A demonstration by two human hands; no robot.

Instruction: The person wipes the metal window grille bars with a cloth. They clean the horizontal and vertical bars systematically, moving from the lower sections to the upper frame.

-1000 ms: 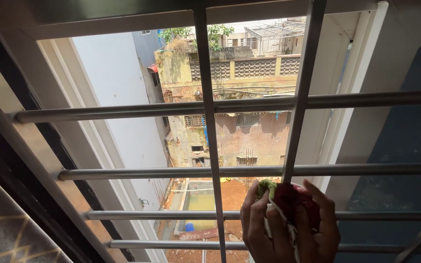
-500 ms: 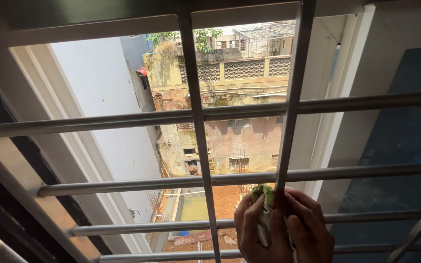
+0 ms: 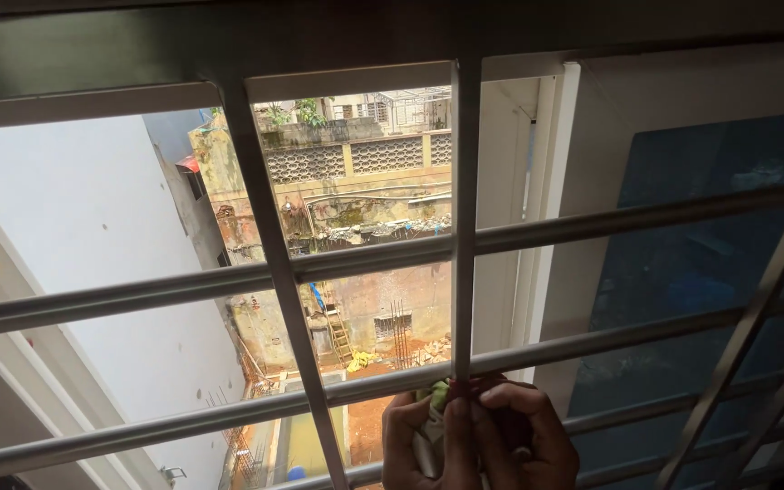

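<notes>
Both of your hands sit low in the view, wrapped around one vertical bar (image 3: 465,227) of the metal window grille (image 3: 229,281). Your left hand (image 3: 419,440) curls its fingers (image 3: 401,426) shut on the left side of the bar, and your right hand (image 3: 524,436) closes its fingers (image 3: 501,399) over the right side. A green cloth (image 3: 437,395) is pressed between them against the bar, just below a horizontal rail (image 3: 592,340); only a small bunched part of it shows. Beyond the grille you see a white wall (image 3: 93,236) at left and a weathered building (image 3: 365,191) across a yard.
</notes>
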